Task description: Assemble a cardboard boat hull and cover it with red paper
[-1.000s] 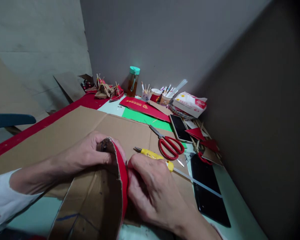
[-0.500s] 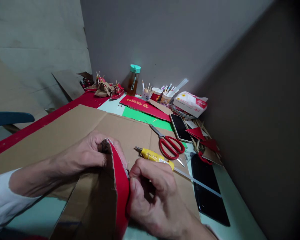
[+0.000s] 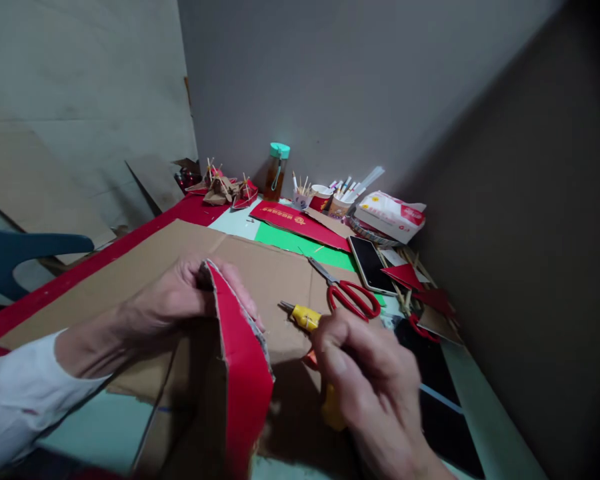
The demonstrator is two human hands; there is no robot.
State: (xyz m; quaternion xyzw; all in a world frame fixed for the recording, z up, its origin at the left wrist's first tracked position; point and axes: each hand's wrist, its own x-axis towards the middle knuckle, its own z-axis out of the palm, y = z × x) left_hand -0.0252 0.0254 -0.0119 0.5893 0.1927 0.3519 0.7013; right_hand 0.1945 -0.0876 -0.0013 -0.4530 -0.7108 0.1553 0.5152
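Note:
My left hand (image 3: 180,297) is closed round the top corner of a cardboard piece with a red face (image 3: 243,373), holding it upright at the lower middle. My right hand (image 3: 370,380) has its fingers curled round a yellow glue gun (image 3: 305,317), whose tip points left toward the red piece. A clear glue stick (image 3: 440,399) trails from behind that hand. Under both hands lies a big flat brown cardboard sheet (image 3: 145,260).
Red scissors (image 3: 350,297) lie just beyond the glue gun. A phone (image 3: 373,263), green paper (image 3: 300,243), a red envelope (image 3: 293,220), cups of pens (image 3: 330,197), a bottle (image 3: 276,172) and a tissue pack (image 3: 393,215) crowd the far right. A dark tablet (image 3: 445,373) lies right.
My right hand left the red edge of the cardboard piece, moved right and took hold of the yellow glue gun. The red piece has turned so its red face shows more.

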